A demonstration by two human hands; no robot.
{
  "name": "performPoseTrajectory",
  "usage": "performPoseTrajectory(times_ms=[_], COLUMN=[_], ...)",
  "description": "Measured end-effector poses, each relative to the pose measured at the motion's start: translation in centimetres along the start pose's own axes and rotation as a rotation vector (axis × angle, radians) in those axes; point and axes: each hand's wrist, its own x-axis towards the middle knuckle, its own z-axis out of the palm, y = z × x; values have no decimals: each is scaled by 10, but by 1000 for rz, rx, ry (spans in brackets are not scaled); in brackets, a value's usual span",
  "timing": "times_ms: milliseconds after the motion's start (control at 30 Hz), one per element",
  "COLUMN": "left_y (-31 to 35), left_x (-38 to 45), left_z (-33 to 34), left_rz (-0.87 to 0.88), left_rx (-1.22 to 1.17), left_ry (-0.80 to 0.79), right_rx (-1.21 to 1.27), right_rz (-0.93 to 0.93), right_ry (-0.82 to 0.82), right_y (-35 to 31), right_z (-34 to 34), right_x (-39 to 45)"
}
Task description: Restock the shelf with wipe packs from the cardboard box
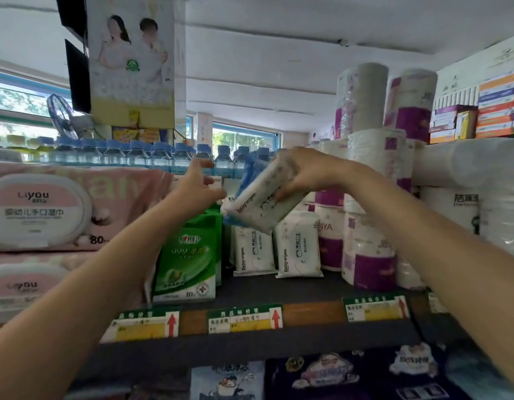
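Right hand (300, 171) grips a soft, light baby wipes pack (264, 202) by its end, above the standing packs mid-shelf (279, 287); left hand (196, 184) reaches, fingers spread, empty.

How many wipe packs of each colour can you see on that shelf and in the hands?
White packs standing on the shelf: 2
White pack held tilted in the right hand: 1
Green packs, front one plain, more behind hard to count: at least 1
Pink packs, stacked: 2
Total: at least 6
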Motion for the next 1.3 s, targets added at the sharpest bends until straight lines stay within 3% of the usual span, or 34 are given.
performPoseTrajectory(times_ms=[100,233,400,500,600,700,800,900,1100,1200,1300], left_y=[-8,-15,-27,-30,-25,0,32,50,63,81,99], left_x=[-4,-4,-4,-6,-14,-28,-54,-103,-287,-400,-510], left_z=[4,12,29,36,45,62,97,150,267,296,313], left_rz=[-45,-49,-41,3,150,360,521,581,708,943,1235], left_rx=[23,94,355,480,579,390,120,-57,-4,100,194], left_ry=[-103,-106,-202,-78,109,127,51,-145,-823,-1106,-1266], right_rx=[-78,-280,-534,-599,-583,-387,-299,-232,-166,-104,17], right_rz=[38,93,115,118,106,181,257,496,1282,1646,1928], right_ry=[-283,-369,-279,-197,15,189,212,166,-94,-156,-84], right_y=[-5,1,9,12,7,-7,-11,-8,-42,-107,-182], right_z=[13,55,81,89,94,76,53,43,65,79,104], right_x=[8,35,49,32,4,-33,-99,-198,-464,-600,-721])
